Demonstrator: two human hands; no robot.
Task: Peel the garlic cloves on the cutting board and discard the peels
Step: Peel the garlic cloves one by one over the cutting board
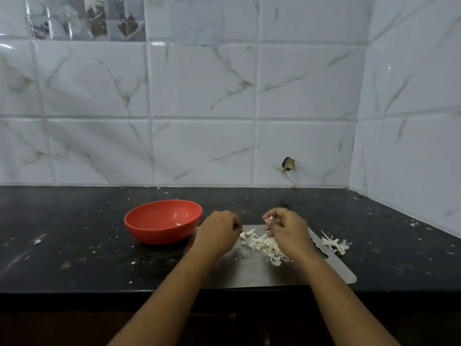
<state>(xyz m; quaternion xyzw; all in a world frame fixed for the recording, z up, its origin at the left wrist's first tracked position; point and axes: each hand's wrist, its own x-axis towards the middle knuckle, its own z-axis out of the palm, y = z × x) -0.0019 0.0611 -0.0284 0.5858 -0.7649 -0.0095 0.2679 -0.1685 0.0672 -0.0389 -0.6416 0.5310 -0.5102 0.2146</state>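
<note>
left hand [219,231]: fingers curled | right hand [288,229]: fingers pinch garlic clove [268,220]

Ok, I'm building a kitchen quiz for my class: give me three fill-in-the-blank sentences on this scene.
1. The bowl is ____ in colour.
2. It stands ____ of the cutting board.
3. The right hand pinches a garlic clove above the peels, piled on the ____.
Missing words: red; left; cutting board.
</note>
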